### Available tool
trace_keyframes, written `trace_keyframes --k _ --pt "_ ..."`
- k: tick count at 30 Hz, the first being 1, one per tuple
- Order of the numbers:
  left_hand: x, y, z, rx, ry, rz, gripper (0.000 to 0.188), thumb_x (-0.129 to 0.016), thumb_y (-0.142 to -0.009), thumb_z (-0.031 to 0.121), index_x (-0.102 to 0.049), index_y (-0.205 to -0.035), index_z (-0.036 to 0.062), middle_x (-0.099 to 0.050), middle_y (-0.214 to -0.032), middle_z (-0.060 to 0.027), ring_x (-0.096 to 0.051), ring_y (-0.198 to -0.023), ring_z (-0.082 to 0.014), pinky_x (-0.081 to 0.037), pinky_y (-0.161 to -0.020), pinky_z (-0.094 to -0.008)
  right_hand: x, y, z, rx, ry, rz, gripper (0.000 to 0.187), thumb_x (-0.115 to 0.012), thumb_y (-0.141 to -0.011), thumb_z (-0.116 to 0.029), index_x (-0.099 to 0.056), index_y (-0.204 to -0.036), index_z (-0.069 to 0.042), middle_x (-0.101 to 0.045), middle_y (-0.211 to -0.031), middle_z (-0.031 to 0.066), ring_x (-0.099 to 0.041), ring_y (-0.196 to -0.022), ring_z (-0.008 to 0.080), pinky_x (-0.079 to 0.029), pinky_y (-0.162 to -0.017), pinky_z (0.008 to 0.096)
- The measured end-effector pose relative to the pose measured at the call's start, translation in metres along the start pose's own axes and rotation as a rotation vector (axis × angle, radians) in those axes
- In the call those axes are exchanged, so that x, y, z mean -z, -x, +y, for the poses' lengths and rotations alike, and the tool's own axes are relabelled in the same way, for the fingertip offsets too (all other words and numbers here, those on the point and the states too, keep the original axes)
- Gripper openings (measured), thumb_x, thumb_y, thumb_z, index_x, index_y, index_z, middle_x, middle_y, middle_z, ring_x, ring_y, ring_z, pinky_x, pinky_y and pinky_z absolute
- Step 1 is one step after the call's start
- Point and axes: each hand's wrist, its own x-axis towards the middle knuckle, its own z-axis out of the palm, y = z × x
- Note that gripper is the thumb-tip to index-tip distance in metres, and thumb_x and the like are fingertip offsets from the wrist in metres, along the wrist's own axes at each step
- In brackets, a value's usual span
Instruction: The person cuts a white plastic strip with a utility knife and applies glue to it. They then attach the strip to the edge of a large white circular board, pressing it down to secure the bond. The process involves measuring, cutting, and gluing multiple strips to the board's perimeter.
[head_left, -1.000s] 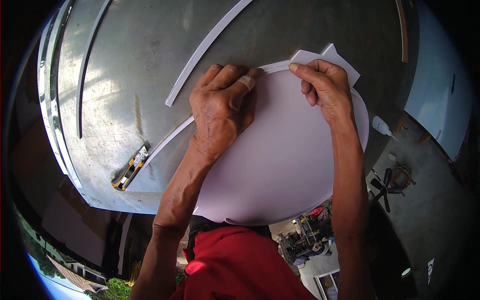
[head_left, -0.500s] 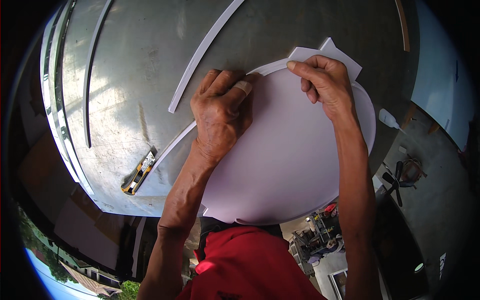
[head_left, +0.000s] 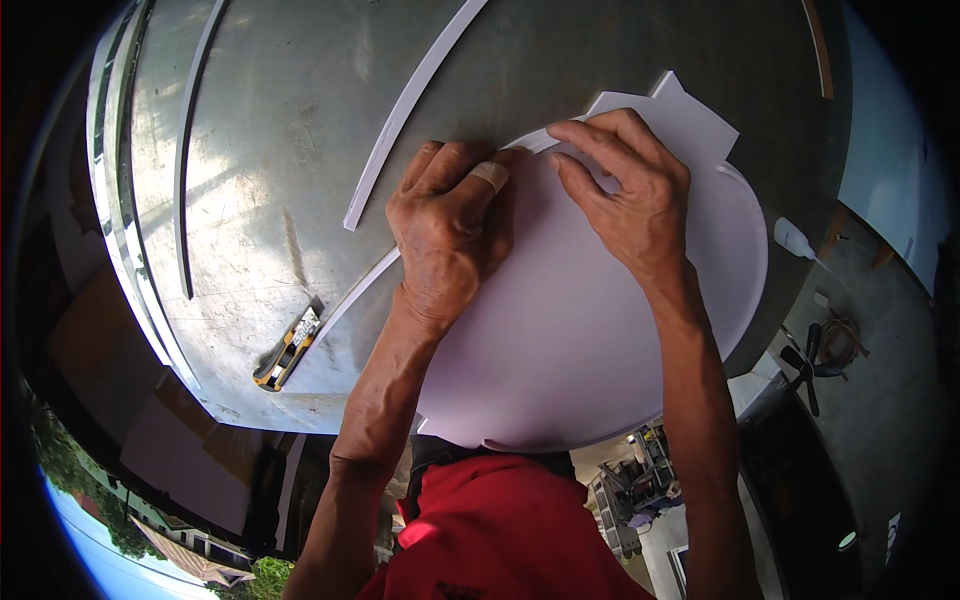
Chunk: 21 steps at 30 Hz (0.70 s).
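Observation:
A large rounded white board (head_left: pixel 560 320) lies flat before me, with a jagged, pointed corner at its far right. Along its far left edge runs a narrow white strip (head_left: pixel 362 288), whose free end trails over the table toward a yellow and black utility knife (head_left: pixel 287 350). My left hand (head_left: pixel 450 225) is closed over the strip at the board's edge, with tape round one finger; its fingertips are partly hidden. Just right of it, my right hand (head_left: pixel 630 185) has thumb and forefinger apart, the forefinger reaching the strip on the edge.
On the grey metal table (head_left: pixel 300 130) lie a loose white strip (head_left: pixel 410 115) and a thinner dark-edged strip (head_left: pixel 187 150). Long pale strips (head_left: pixel 130 240) line the left side. A small white bottle (head_left: pixel 795 238) with a thin nozzle lies at the right edge.
My right hand has moved left along the board's edge toward my left hand, and its thumb and forefinger have parted. My left hand keeps its hold.

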Motion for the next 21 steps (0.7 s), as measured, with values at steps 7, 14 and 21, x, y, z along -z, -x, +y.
trace_keyframes --k 7,14,21 --pt "-0.003 0.001 -0.002 -0.013 -0.028 0.031 0.019 -0.082 -0.072 -0.005 -0.079 -0.09 0.0031 -0.07 -0.085 -0.0057 -0.061 -0.071 -0.0235 -0.051 -0.063 -0.0358 -0.013 0.003 0.003 0.098 0.068 0.008 0.028 -0.08 -0.08 0.008 -0.073 -0.105 -0.001 -0.065 -0.092 0.0053 -0.067 -0.081 0.0201 -0.06 -0.07 0.0317" --pt "-0.004 0.001 -0.002 -0.012 -0.013 0.041 0.022 -0.081 -0.071 -0.006 -0.08 -0.091 0.0028 -0.071 -0.087 -0.0066 -0.062 -0.073 -0.0241 -0.053 -0.064 -0.0362 -0.011 0.0 0.006 0.187 0.081 0.006 0.024 -0.079 -0.08 0.01 -0.073 -0.102 0.0 -0.064 -0.089 0.0053 -0.067 -0.081 0.0202 -0.06 -0.068 0.0313" --pt "0.0 0.0 0.004 0.068 -0.043 -0.014 0.025 -0.083 -0.075 -0.005 -0.083 -0.098 0.0042 -0.073 -0.087 -0.0081 -0.067 -0.078 -0.0231 -0.055 -0.07 -0.034 -0.012 -0.003 0.014 0.315 0.136 -0.007 0.023 -0.077 -0.08 0.01 -0.072 -0.1 0.001 -0.063 -0.089 0.0051 -0.066 -0.081 0.0214 -0.06 -0.066 0.0323"
